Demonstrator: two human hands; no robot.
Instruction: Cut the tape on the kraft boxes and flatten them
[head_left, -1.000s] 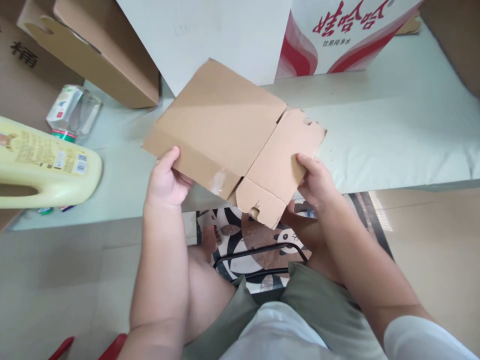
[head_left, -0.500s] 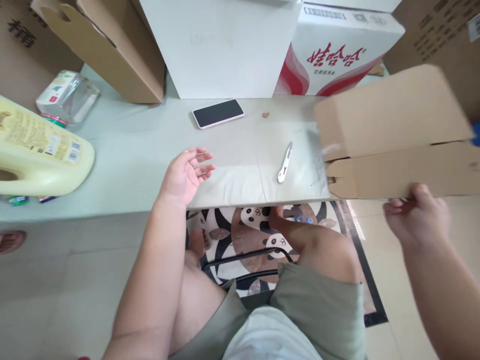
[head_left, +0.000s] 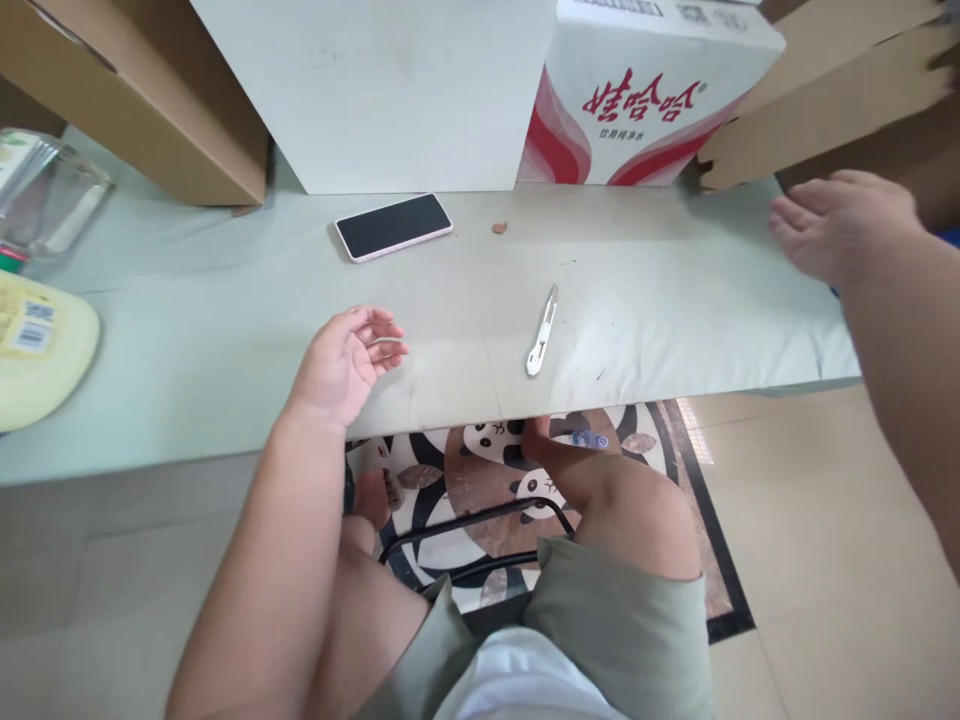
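Note:
My left hand [head_left: 343, 362] rests palm up on the near edge of the pale green table [head_left: 225, 300], fingers loosely spread, holding nothing. My right hand [head_left: 840, 225] hovers open at the far right, fingers stretched out, just below the flattened brown cardboard box [head_left: 825, 95], which lies tilted at the upper right and is apart from the hand. A small white box cutter [head_left: 541, 330] lies on the table between my hands. A phone [head_left: 393, 226] lies face up, screen dark, further back.
A white carton [head_left: 375, 90] and a red-and-white carton with red characters [head_left: 637, 100] stand at the back. A brown box [head_left: 142, 110] is at the back left, with a clear jar [head_left: 45, 195] and a yellow jug [head_left: 37, 350] at the left edge.
The cardboard went from both hands to the right hand alone, swung right, and now lies released at the upper right. My left hand dropped open onto the table.

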